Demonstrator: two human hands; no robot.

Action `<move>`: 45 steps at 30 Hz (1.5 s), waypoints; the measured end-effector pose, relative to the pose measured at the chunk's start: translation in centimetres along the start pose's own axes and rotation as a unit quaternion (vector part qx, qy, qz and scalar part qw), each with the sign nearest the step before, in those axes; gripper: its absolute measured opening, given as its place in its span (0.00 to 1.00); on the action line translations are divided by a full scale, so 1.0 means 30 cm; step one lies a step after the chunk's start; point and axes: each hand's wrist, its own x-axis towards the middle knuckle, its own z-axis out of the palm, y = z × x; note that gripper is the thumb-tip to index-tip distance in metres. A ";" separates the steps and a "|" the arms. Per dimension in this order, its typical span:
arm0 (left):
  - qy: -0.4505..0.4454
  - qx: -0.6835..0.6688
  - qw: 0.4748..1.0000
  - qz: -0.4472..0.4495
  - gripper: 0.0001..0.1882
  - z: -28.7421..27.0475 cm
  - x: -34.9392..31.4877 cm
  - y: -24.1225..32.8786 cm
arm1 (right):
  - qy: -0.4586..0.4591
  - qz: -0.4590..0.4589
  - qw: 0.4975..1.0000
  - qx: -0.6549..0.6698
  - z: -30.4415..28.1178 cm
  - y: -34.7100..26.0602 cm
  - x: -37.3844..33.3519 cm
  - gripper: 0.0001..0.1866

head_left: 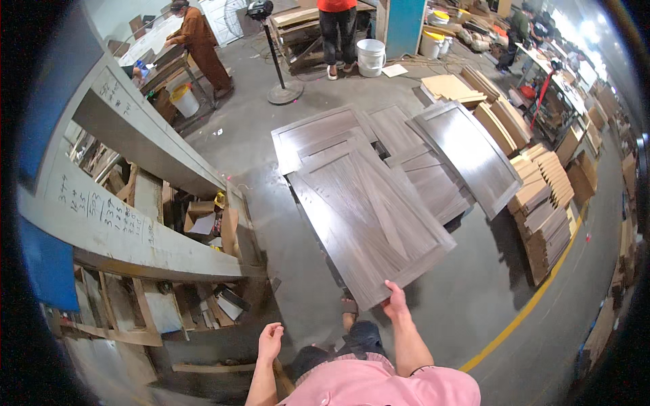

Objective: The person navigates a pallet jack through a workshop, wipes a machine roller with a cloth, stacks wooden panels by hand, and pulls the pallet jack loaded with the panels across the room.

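Right hand [395,302] of mine grasps the near edge of a wooden panel [352,223], probably because that end juts toward me and is easy to reach; my left hand [270,340] is free, loosely curled, with nothing visible in it. The panel lies over other panels [318,139], likely so they support it. Beyond them stands a white bucket [371,62], contents hidden; leftward, a carton [198,210] holds something pale I can't identify

At least five grey wood-grain rectangular panels [352,216]; beyond them, one black-poled round-based stand [285,93], one blue column [406,28]
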 end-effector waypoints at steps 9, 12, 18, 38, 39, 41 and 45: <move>-0.027 0.110 0.993 0.012 0.16 0.066 -0.111 -0.092 | -0.028 -0.210 0.975 -0.068 0.263 -0.347 -0.323 0.27; 0.039 0.108 0.989 0.094 0.13 0.021 -0.128 0.005 | 0.007 -0.244 0.940 -0.237 0.234 -0.464 -0.464 0.29; 0.187 0.159 0.897 0.367 0.49 -0.172 -0.240 0.405 | -0.209 -0.350 0.719 -0.563 0.591 -0.658 -1.105 0.35; 0.684 -0.420 0.592 0.072 0.21 -0.214 -1.677 -0.551 | -0.721 -0.526 0.308 -0.329 1.207 1.078 -1.620 0.22; 0.712 -0.440 0.545 0.047 0.20 -0.223 -1.708 -0.589 | -0.729 -0.463 0.349 -0.363 1.155 1.199 -1.540 0.24; 0.763 -0.435 0.478 0.033 0.21 -0.235 -1.770 -0.718 | -0.707 -0.388 0.373 -0.458 1.009 1.406 -1.320 0.28; 0.825 -0.518 0.189 0.126 0.29 -0.346 -1.787 -0.968 | -0.632 -0.151 0.403 -0.645 0.570 1.622 -0.971 0.30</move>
